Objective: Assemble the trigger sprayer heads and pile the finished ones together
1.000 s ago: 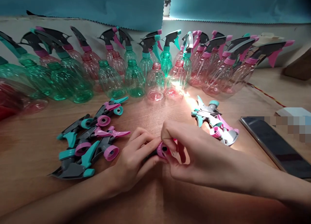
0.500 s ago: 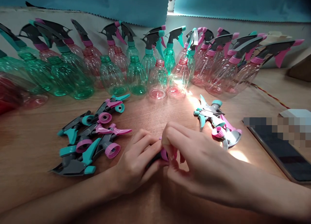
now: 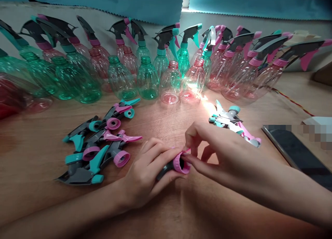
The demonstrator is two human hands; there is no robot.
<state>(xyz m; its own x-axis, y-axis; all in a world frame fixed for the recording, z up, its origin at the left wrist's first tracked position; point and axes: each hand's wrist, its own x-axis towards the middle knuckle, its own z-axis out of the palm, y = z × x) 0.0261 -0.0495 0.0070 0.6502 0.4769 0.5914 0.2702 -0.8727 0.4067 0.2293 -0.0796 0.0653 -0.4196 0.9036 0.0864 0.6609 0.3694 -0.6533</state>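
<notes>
My left hand (image 3: 147, 173) is wrapped round a grey trigger spray head (image 3: 166, 169) whose pink screw collar (image 3: 178, 163) faces right, its open mouth showing. Part of the spray head is hidden under my fingers. My right hand (image 3: 215, 149) is at the collar, its thumb tip at the mouth and its index finger curled against the far rim, in what looks like a pinch. Left of my hands lies a pile of loose spray heads (image 3: 77, 173) in grey, pink and teal. A smaller group of spray heads (image 3: 225, 119) lies beyond my right hand, partly covered by it.
Behind stand several open-necked bottles, green (image 3: 148, 81) and pink (image 3: 170, 85). Further back are bottles fitted with spray heads (image 3: 166, 38), along a wall under blue cloth (image 3: 103, 5). A phone (image 3: 298, 156) lies at right, near a red-yellow cord (image 3: 293, 101).
My right hand has shifted slightly up and right, and its fingers have loosened, uncovering the pink collar's mouth. My left hand keeps its hold. The view has shifted slightly.
</notes>
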